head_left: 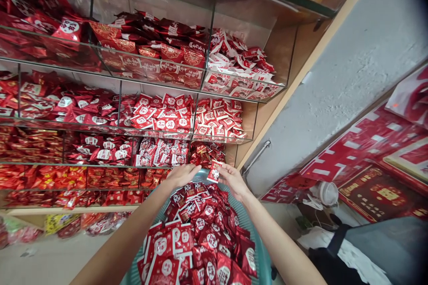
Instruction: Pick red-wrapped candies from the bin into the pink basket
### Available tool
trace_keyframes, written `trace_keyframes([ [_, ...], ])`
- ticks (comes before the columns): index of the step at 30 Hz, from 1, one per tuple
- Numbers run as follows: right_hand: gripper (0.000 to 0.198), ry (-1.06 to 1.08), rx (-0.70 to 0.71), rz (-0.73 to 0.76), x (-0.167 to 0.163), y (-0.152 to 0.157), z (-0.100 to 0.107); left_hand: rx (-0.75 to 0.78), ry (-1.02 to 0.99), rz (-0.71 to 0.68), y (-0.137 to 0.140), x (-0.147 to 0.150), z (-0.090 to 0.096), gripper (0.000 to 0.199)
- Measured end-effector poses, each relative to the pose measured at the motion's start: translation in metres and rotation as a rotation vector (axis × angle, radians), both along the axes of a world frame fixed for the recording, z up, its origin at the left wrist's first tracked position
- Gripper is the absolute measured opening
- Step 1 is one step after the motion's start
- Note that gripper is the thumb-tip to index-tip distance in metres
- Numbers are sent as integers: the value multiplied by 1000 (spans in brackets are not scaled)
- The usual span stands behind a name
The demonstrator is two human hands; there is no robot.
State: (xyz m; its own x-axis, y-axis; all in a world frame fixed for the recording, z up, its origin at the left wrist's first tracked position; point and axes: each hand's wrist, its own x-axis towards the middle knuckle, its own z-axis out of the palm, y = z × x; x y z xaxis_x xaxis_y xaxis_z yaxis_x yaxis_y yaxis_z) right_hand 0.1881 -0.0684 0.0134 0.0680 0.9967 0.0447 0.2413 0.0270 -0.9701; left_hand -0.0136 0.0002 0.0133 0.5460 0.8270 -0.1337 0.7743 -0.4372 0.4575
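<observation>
Below, basket (249,227) heaped with packets (200,240), right hand (234,180) pinching 1

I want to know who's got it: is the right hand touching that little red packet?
Touching. The head view shows the right hand pinching the little red packet with its fingertips.

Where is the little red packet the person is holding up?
In the head view, the small red foil packet sits just right of centre, pinched by the right hand, above the teal plastic basket and beside the left hand.

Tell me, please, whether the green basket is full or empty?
Full: the green basket is heaped above its rim with red packets.
</observation>
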Motion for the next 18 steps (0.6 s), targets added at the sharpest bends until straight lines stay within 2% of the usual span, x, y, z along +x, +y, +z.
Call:
trace_keyframes([
  [3,37,183,-67,47,-9,-12,2,-11,7,11,-1,1,2,79],
  [5,33,201,-70,103,-18,-19,1,-26,12,21,-1,1,2,80],
  [6,28,132,-44,143,-23,-22,0,-31,13,23,-1,0,2,81],
  [9,17,-287,99,281,-46,-33,-2,-30,7,23,-1,-1,1,82],
  [13,18,-735,208,398,-83,-38,-1,-63,-34,13,2,-4,-1,78],
  [16,18,-928,201,420,-107,-32,-2,-87,-49,15,5,-5,-2,77],
  [18,19,-969,196,408,-118,-26,-6,-86,-50,15,6,-5,-3,76],
])
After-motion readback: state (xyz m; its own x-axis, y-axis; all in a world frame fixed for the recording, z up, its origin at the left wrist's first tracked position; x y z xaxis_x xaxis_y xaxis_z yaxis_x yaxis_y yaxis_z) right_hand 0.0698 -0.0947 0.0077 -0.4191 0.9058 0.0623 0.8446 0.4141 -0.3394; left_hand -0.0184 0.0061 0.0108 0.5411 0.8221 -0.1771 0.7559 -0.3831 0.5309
